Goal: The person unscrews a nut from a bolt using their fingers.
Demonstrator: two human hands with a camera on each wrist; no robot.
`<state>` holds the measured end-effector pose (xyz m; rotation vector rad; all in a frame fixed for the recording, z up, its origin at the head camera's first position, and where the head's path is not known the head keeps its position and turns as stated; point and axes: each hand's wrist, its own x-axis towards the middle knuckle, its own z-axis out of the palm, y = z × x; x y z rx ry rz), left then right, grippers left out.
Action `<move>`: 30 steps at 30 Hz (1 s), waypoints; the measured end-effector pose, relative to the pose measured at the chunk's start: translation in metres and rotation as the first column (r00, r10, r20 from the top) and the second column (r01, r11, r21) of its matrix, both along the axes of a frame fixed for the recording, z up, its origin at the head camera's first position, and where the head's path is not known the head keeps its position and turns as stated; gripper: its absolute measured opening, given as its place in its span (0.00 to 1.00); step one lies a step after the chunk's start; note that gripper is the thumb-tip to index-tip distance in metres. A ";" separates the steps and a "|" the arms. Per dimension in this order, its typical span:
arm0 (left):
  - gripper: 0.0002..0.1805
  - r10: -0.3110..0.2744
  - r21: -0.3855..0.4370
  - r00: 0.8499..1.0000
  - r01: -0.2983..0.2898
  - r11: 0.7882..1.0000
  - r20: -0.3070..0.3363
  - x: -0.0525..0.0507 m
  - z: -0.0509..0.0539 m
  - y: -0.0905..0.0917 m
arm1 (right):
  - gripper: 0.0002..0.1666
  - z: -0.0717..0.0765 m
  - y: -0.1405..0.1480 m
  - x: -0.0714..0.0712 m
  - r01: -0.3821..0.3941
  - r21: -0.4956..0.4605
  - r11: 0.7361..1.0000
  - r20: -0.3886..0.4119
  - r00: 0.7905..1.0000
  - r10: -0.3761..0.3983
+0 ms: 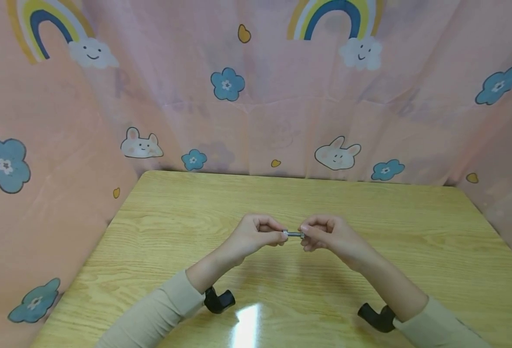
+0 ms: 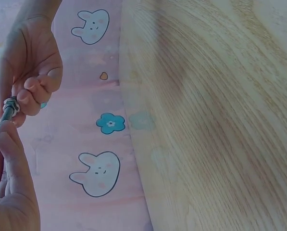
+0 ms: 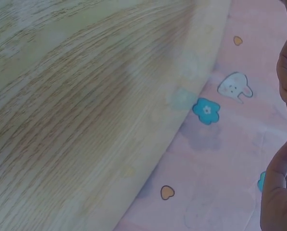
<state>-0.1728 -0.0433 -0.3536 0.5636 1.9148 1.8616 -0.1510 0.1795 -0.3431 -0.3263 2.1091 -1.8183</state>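
Note:
A metal bolt (image 1: pixel 294 234) is held level above the table, bridging the two hands. My left hand (image 1: pixel 253 236) pinches its head end between thumb and fingers. At the other end, my right hand (image 1: pixel 334 238) pinches a nut (image 2: pixel 11 103) on the threaded shank, with its lower fingers loosely curled. Bare thread shows between the hands in the left wrist view, where the left hand (image 2: pixel 13 192) is below and the right hand (image 2: pixel 35 57) above. Only parts of both hands enter the right wrist view's edge, and the bolt is out of sight there.
A light wood-grain table (image 1: pixel 186 203) lies under the hands. Pink curtain (image 1: pixel 273 121) with rainbows, flowers and rabbits stands behind and at both sides. Black wrist mounts (image 1: pixel 218 300) stick out beside the beige sleeves (image 1: pixel 160 304). A bright reflection lies near the front.

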 end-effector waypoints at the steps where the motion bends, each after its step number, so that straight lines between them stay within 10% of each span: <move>1: 0.10 -0.001 0.002 1.000 0.001 1.000 0.000 0.000 0.000 0.000 | 0.17 0.000 0.000 0.000 -0.002 -0.005 1.000 -0.001 1.000 0.002; 30: 0.10 0.001 0.017 1.000 -0.001 1.000 0.003 0.000 -0.002 -0.001 | 0.18 -0.002 0.000 0.000 0.008 0.011 1.000 -0.046 0.999 -0.007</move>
